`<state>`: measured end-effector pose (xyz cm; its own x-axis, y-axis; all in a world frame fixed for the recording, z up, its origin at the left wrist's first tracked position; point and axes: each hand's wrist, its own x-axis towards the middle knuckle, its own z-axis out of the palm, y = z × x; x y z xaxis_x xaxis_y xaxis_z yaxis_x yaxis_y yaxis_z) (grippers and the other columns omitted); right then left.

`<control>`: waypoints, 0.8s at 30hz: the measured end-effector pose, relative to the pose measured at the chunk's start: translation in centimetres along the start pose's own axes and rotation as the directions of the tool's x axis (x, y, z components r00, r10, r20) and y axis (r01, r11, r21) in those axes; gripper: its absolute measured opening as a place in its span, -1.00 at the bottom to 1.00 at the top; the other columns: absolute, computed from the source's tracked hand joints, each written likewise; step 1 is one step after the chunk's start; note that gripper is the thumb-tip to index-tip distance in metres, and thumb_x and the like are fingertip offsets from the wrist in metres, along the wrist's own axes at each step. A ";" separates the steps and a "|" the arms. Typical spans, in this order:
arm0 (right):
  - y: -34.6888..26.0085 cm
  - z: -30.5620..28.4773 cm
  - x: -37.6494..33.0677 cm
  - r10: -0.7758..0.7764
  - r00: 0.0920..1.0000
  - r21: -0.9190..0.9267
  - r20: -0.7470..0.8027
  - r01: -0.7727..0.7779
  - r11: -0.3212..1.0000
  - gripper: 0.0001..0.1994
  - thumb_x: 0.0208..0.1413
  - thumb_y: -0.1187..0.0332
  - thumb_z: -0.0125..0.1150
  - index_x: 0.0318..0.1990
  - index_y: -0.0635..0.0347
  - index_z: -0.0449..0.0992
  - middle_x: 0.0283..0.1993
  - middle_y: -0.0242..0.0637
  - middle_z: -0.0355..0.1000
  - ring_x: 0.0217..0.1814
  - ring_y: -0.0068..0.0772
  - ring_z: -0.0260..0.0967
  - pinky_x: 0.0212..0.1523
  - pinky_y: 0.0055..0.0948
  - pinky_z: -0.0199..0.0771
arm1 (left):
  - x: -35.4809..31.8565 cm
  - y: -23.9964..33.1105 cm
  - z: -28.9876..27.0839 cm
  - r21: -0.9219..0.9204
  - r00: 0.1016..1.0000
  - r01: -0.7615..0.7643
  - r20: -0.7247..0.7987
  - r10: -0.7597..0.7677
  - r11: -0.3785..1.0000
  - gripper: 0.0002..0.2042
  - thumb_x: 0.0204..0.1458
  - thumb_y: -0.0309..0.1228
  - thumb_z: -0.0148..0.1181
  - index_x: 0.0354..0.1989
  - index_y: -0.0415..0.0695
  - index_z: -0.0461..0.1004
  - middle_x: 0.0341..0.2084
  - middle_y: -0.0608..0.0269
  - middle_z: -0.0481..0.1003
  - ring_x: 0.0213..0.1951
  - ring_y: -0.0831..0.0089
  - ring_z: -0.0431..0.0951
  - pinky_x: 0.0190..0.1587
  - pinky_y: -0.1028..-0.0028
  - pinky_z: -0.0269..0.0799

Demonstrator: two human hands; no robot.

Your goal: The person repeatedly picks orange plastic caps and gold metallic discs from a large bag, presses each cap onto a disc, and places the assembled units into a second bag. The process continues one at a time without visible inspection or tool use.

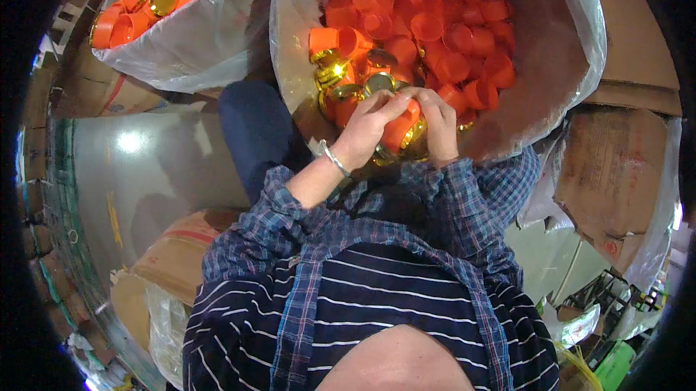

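Observation:
Both my hands are closed on one orange plastic cap (396, 134) with a shiny gold end, close to the near side of a plastic-lined box. My left hand (368, 126) grips it from the left, a silver bangle (334, 158) on that wrist. The fingers of my right hand (436, 124) press on it from the other side, and the fingertips of both hands meet at its top. Just beyond my hands lie several gold round lids (345, 78). Loose orange cup-shaped caps (428, 23) are heaped behind them in the box.
A clear plastic liner (582, 36) drapes over the rim of the box in front of me. Another lined box of orange and gold caps (142, 10) stands at the far left. Cardboard boxes (609, 173) are at the right, and a carton (170, 253) lies on the floor at left.

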<state>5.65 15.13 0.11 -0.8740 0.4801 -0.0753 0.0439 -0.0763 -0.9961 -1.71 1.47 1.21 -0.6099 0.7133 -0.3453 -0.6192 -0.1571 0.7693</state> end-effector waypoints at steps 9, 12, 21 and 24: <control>-4.5 -0.5 -1.2 -0.276 0.958 -0.225 0.074 0.285 0.932 -0.59 0.41 0.26 -0.26 -0.08 0.41 0.51 -0.11 -0.15 0.53 -0.06 -0.34 0.47 0.05 -0.45 0.39 | -4.0 3.2 2.3 0.738 0.928 -0.343 0.170 0.332 0.581 -0.28 -0.33 -0.25 0.53 0.04 -0.26 0.31 -0.14 -0.07 0.50 -0.06 0.13 0.55 0.03 0.27 0.46; -5.0 -0.2 -1.2 -0.254 0.967 -0.181 0.026 0.255 0.950 -0.53 0.42 0.23 -0.32 -0.08 0.41 0.54 -0.18 -0.14 0.55 -0.11 -0.35 0.50 0.00 -0.44 0.43 | -4.1 3.5 2.9 0.698 0.878 -0.437 0.195 0.437 0.567 -0.36 -0.34 -0.30 0.54 -0.03 -0.25 0.37 -0.24 0.09 0.51 -0.19 0.30 0.54 -0.04 0.35 0.46; -2.9 0.4 -1.9 -0.067 0.922 -0.047 -0.382 0.052 0.998 -0.55 0.37 0.08 -0.06 -0.09 0.33 0.59 -0.15 -0.22 0.56 -0.21 -0.44 0.50 -0.05 -0.46 0.50 | -3.9 1.8 2.7 0.673 0.875 -0.445 0.187 0.446 0.591 -0.24 -0.32 -0.22 0.61 0.07 -0.25 0.32 -0.15 0.06 0.49 -0.07 0.27 0.53 0.03 0.32 0.44; -2.5 0.9 -1.6 0.408 0.877 0.566 -0.253 -0.207 0.798 -0.52 0.35 0.01 -0.04 -0.02 0.31 0.55 -0.12 -0.22 0.54 -0.14 -0.42 0.49 -0.03 -0.45 0.48 | -4.7 0.5 2.6 0.739 0.874 -0.395 0.119 0.472 0.545 -0.17 -0.33 -0.24 0.60 0.14 -0.24 0.24 -0.14 0.06 0.48 -0.06 0.25 0.53 0.04 0.30 0.44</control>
<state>6.46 13.78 2.74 -0.6260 0.6116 -0.4838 -0.0576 -0.6550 -0.7535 2.13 -0.15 4.59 -0.7662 0.6302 0.1255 0.2693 0.1375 0.9532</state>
